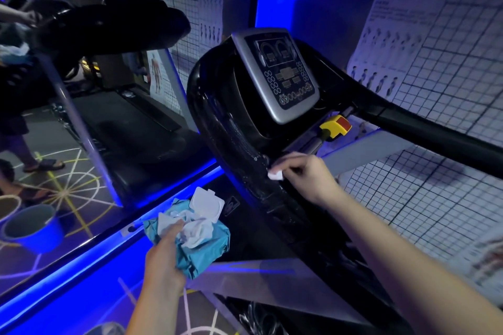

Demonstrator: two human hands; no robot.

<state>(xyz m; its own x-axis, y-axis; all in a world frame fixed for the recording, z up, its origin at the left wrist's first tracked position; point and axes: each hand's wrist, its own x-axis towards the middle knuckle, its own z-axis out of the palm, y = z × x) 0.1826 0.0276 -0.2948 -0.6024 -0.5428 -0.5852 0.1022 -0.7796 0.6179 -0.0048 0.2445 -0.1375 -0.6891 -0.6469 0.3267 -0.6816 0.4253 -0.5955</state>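
My left hand (166, 255) grips a teal pack of wet wipes (196, 234) with its white lid flipped open and crumpled wipes sticking out of the top. My right hand (304, 174) holds a small white wipe (275, 174) and presses it against the glossy black console housing of a treadmill (231, 128), low on its left side. The housing looks wet and streaked around the wipe. Above it sits the grey control panel (280, 76) with a dark display and buttons.
A yellow and red safety stop (336, 125) sits below the panel. A second treadmill (114, 27) stands to the left. Blue light strips run along the floor edge. A blue bucket (32, 228) stands at the lower left, near another person's sandalled feet (43, 164). Gridded wall charts hang on the right.
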